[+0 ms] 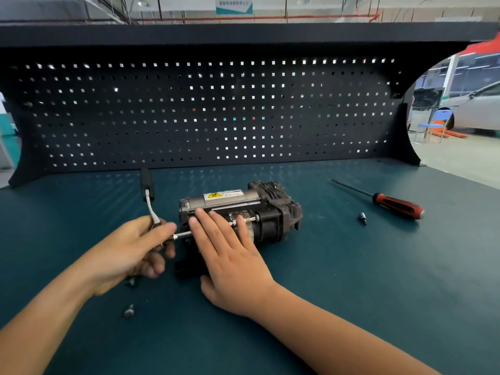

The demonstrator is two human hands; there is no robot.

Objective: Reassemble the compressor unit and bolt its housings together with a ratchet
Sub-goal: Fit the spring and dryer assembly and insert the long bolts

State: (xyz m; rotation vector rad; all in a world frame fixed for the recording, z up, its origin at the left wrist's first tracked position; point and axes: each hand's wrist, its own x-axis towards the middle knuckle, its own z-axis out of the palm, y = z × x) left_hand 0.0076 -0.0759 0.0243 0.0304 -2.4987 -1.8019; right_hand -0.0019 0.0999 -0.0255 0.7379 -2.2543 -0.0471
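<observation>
Left hand (132,250) grips the ratchet (149,204) at its head, extension into the compressor (265,209); right hand (232,255) flat, fingers straight, pressing it onto the table (351,280), centre. Likely heavy, rigid, prone to roll: brace the barrel, not the fins

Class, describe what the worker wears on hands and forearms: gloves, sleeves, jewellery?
Nothing is worn. The left hand and right hand are bare: no gloves, rings or watch. The left forearm and right forearm are bare to the picture's edge; no sleeve shows.
</observation>
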